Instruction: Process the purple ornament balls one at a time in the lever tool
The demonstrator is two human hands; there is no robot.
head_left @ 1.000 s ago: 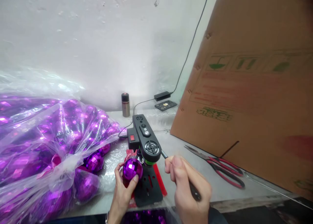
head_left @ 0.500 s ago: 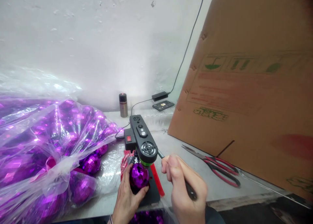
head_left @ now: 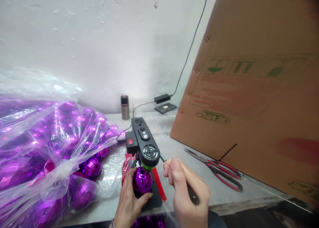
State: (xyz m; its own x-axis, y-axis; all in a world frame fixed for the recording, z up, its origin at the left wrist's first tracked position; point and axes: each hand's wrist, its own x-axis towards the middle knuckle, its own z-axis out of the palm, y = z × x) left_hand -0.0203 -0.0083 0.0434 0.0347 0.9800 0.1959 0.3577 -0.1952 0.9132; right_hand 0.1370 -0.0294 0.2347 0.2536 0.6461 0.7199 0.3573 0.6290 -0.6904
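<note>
while cupping ball [head_left: 142, 180], left hand [head_left: 129, 201] palm-up

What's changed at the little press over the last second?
The left hand brought the purple ball from the front-left of the machine to under its head, still gripped. The right hand keeps hold of the lever handle. Scissors, bag of balls and carton lie as before.

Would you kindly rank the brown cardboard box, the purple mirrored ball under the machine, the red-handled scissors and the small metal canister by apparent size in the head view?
1. Brown cardboard box, by far the largest.
2. Red-handled scissors.
3. Purple mirrored ball, held in the left hand.
4. Small metal canister; it stands farther back, so its rank against the ball is unsure.
</note>
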